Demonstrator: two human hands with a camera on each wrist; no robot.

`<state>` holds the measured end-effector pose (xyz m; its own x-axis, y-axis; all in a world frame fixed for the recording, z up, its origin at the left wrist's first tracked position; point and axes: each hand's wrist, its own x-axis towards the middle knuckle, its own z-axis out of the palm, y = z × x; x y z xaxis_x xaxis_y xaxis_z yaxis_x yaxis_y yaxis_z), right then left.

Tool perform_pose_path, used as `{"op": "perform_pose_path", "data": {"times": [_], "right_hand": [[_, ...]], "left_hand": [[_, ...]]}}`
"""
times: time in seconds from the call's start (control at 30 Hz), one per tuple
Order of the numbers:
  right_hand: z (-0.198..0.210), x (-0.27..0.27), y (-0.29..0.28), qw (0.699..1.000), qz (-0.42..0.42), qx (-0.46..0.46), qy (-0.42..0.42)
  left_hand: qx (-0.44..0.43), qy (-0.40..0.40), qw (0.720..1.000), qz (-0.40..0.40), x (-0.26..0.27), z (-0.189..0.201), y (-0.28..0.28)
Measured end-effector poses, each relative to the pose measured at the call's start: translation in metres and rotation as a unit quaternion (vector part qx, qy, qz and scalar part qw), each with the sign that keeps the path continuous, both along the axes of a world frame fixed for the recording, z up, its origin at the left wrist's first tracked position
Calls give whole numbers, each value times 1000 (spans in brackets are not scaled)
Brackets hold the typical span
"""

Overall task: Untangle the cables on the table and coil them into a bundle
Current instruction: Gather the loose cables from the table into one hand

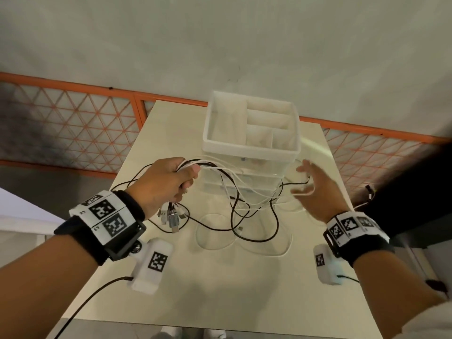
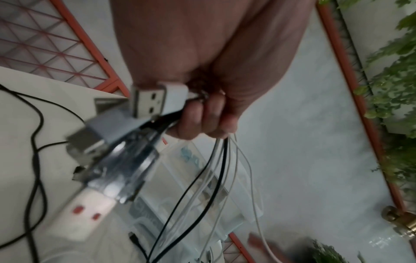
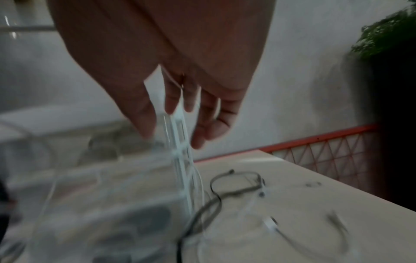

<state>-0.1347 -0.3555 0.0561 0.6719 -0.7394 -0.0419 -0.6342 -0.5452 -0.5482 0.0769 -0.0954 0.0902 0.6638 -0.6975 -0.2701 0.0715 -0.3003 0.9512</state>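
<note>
From my remote seat, the table (image 1: 171,277) lay bare toward its near edge, below both wrists. The organizer (image 1: 249,148) stood just beyond my grips. My left hand (image 1: 166,184) clenched the cables (image 1: 244,204), plugs (image 1: 171,216) dangling beneath it. My right hand (image 1: 315,184) hung spread, white strands running between its fingers (image 3: 171,99).

Thin black and white cables (image 1: 234,192) on a cream table (image 1: 220,277); white plastic organiser box (image 1: 252,128) at the far end; orange lattice railing (image 1: 73,123) beyond; black-and-white checkered wristbands (image 1: 105,214).
</note>
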Motion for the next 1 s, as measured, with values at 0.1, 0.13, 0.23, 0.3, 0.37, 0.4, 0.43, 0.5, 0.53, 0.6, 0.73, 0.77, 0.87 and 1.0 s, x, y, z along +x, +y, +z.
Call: {"op": "perform_pose_path", "data": {"times": [0.1, 0.13, 0.23, 0.3, 0.37, 0.4, 0.43, 0.5, 0.53, 0.6, 0.73, 0.77, 0.87, 1.0], "right_hand": [[-33, -16, 15, 972, 38, 44, 226], [-40, -18, 23, 971, 24, 51, 231], [-57, -14, 52, 988, 31, 40, 145], [-68, -3, 79, 978, 125, 58, 159], [-83, 8, 105, 957, 196, 96, 192], [-91, 14, 114, 953, 202, 111, 198], [-98, 19, 122, 951, 198, 115, 205], [-109, 29, 132, 949, 196, 99, 226], [-115, 32, 135, 948, 193, 88, 236], [-121, 35, 139, 951, 181, 71, 241], [-121, 32, 143, 947, 165, 64, 268], [-119, 30, 142, 948, 160, 68, 266], [-108, 26, 136, 966, 141, 75, 203], [-65, 28, 120, 986, 128, 103, 37]], "left_hand": [[55, -8, 998, 28, 3, -6, 3], [73, -11, 997, 33, 3, -8, 4], [104, 5, 993, 58, 2, -15, 5], [102, 30, 993, 60, -1, -18, 4], [88, 52, 994, 46, -4, -20, 3], [81, 57, 994, 35, -6, -20, 2], [77, 57, 995, 24, -7, -20, 2], [70, 56, 996, 8, -10, -19, 1], [67, 57, 996, 6, -12, -19, 2], [64, 61, 996, 4, -12, -20, 4], [74, 65, 995, 12, -13, -25, 11], [74, 69, 995, 13, -14, -27, 12], [73, 85, 993, 26, -14, -29, 12], [56, 104, 992, 34, -8, -26, 8]]}}
